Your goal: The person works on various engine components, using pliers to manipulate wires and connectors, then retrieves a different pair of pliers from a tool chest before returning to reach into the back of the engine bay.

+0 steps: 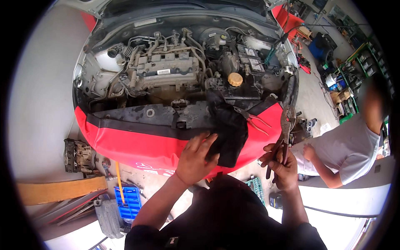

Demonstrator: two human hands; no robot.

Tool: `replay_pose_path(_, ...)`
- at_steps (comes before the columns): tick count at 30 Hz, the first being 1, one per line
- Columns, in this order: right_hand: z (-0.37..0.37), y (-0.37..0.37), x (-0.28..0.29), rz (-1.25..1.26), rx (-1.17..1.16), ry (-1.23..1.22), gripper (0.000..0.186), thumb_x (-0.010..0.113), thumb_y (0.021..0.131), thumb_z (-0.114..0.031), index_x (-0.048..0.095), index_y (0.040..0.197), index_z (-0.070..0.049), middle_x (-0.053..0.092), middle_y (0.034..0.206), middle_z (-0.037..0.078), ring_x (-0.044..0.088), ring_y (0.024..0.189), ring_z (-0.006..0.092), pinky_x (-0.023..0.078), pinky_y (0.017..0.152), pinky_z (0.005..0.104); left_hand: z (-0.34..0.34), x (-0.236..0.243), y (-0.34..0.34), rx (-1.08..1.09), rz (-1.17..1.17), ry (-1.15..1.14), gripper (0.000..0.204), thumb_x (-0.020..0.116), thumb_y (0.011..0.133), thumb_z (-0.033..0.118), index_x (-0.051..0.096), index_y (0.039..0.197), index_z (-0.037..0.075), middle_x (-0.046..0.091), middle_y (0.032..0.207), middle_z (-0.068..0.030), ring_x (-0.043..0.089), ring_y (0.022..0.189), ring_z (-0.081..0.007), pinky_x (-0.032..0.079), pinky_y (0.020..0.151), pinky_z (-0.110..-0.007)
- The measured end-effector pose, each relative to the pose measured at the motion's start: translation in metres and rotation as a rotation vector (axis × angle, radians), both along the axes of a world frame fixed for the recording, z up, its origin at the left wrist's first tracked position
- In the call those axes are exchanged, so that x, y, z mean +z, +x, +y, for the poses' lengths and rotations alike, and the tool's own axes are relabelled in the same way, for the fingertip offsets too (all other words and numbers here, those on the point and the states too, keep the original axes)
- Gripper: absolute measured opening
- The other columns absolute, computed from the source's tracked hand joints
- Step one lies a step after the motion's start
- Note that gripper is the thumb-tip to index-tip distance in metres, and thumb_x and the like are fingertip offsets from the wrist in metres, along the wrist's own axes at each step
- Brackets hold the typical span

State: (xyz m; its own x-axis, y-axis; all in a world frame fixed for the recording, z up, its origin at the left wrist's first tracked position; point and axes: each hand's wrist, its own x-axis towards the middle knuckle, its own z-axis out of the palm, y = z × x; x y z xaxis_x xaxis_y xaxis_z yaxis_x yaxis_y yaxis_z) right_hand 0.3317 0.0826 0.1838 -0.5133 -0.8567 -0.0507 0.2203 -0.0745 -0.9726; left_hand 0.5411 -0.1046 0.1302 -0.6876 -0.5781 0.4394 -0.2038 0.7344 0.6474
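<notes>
My right hand [285, 168] is closed round the handles of dark, worn pliers [287, 125], whose jaws point up and away from me. My left hand [195, 160] lies over the red fender cover [137, 143], fingers stretched and slightly apart, at the left edge of a crumpled black cloth [230, 139]. Whether its fingertips touch the cloth I cannot tell. A second pair of pliers with red handles [259, 123] rests on the cover, its head against the cloth. Beyond lies the open engine bay with a dusty engine [166, 66] and a yellowish round cap [235, 79].
A person in a light shirt [350, 150] stands close on my right. On the floor are a blue tray [130, 202], a green socket set [256, 189] and a dirty metal engine part [78, 155]. A wooden board [62, 191] is at left; green shelves [368, 62] stand at right.
</notes>
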Motion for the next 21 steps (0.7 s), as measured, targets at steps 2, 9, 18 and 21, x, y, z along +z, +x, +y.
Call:
replay_pose_path(2, 0.015, -0.014, -0.001, 0.010, -0.045, -0.003, 0.027, 0.064, 0.079, 0.006, 0.041, 0.080, -0.008, 0.056, 0.116, 0.019, 0.066, 0.094, 0.0263, 0.056, 0.077, 0.0368, -0.003, 0.000, -0.056, -0.099, -0.036, -0.179, 0.070, 0.076, 0.071, 0.019, 0.048, 0.135, 0.012, 0.041, 0.140, -0.0179, 0.041, 0.129, -0.0364, 0.035, 0.105, -0.049)
replay_pose_path(9, 0.016, -0.091, -0.024, -0.062, 0.037, -0.059, 0.027, 0.063, 0.079, 0.008, 0.041, 0.080, -0.008, 0.056, 0.114, 0.018, 0.066, 0.092, 0.0248, 0.056, 0.076, 0.0353, -0.020, -0.046, -0.153, 0.037, -0.427, -0.249, 0.072, 0.076, 0.066, 0.021, 0.049, 0.132, 0.015, 0.041, 0.137, -0.0144, 0.039, 0.129, -0.0347, 0.036, 0.105, -0.048)
replay_pose_path(18, -0.012, -0.225, -0.068, 0.081, 0.212, 0.216, 0.018, 0.061, 0.082, 0.008, 0.047, 0.088, -0.003, 0.061, 0.104, 0.014, 0.063, 0.080, 0.0124, 0.047, 0.051, 0.0217, -0.053, 0.034, -0.098, 0.509, -0.644, -0.420, 0.045, 0.066, 0.068, 0.006, 0.061, 0.112, 0.013, 0.056, 0.103, -0.0112, 0.056, 0.096, -0.0344, 0.050, 0.081, -0.044)
replay_pose_path(21, -0.019, -0.252, -0.071, -0.013, 0.257, 0.266, 0.027, 0.061, 0.082, 0.005, 0.054, 0.107, 0.000, 0.062, 0.090, 0.009, 0.055, 0.065, 0.0075, 0.041, 0.044, 0.0207, -0.049, 0.045, -0.085, 0.660, -0.644, -0.303, 0.047, 0.063, 0.068, 0.003, 0.060, 0.114, 0.012, 0.057, 0.106, -0.0131, 0.056, 0.098, -0.0359, 0.050, 0.083, -0.043)
